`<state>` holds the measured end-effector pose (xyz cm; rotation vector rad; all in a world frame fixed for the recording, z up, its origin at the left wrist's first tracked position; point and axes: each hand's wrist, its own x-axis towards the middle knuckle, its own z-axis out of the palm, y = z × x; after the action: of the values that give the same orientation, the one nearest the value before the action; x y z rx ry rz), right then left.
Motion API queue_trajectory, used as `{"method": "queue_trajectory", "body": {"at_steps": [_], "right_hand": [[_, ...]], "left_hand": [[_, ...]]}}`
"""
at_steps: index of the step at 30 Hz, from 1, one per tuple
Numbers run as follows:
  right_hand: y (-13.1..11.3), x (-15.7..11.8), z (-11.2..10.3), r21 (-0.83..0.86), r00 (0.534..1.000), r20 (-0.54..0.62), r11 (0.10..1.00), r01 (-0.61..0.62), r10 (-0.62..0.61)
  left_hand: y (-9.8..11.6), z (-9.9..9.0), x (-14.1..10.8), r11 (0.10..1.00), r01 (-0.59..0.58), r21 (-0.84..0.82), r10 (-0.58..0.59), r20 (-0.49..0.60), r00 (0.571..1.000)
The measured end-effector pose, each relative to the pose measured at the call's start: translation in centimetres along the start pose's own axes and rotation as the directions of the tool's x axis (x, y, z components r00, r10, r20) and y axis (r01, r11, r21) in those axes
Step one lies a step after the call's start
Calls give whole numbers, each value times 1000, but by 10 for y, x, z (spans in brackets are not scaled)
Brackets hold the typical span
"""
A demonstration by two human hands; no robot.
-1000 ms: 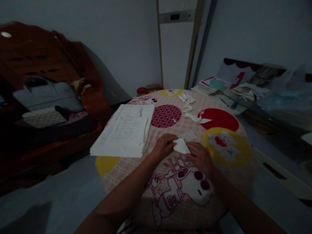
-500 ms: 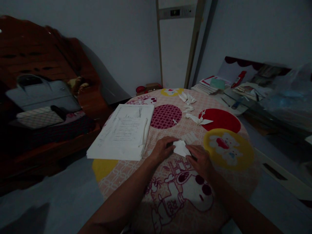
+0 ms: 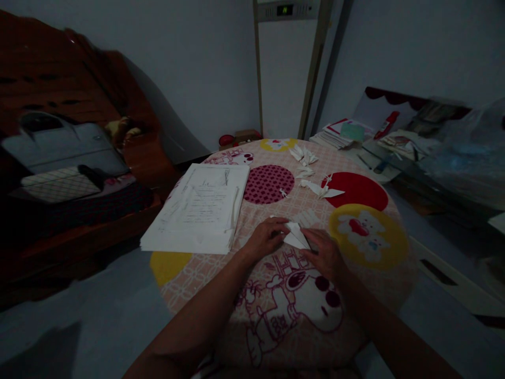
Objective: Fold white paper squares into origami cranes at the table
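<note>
A small piece of folded white paper (image 3: 295,238) lies low over the patterned tablecloth (image 3: 213,287), between my two hands. The fingers of my left hand (image 3: 268,235) pinch its left edge. On its right side, my right hand (image 3: 322,251) grips the paper with thumb and fingers. A crease runs across the paper's face. Beyond my hands, a folded paper crane (image 3: 323,190) rests partly on the red circle, with more folded white paper pieces (image 3: 303,155) farther back.
A thick stack of printed sheets (image 3: 197,210) covers the table's left side. To the left stands a wooden bench (image 3: 138,152) with a grey bag (image 3: 67,145). At right, a side table bears papers (image 3: 335,138), a red tube (image 3: 386,125) and a plastic bag (image 3: 469,158).
The white paper has turned in my fingers and now shows a narrower, pointed shape with a crease. My hands stay close together; the view has tilted slightly downward.
</note>
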<state>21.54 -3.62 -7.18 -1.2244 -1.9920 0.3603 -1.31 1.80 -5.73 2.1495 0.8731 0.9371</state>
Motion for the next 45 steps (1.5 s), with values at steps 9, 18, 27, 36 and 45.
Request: {"method": "queue_trajectory", "body": {"at_steps": [9,18,27,36,45], "right_hand": [[-2,3,-2,31,999,-41,1000,1,0],[-3,5,0,9,1000,-21,1000,-9,9],[-6,9,-6,139,999,-25,990,-39,43],[4,4,-9,212,997,-6,975,-68,71],[10,1,-16,161,995,97,987,-10,-6]], "left_hand": [[6,-3,1,995,53,-89,-49,47,998],[12,0,1,990,126,-65,-123,55,991],[14,-1,2,995,77,69,-83,81,993],[5,-1,1,992,12,125,-25,103,994],[5,-2,1,992,13,122,-26,105,994]]}}
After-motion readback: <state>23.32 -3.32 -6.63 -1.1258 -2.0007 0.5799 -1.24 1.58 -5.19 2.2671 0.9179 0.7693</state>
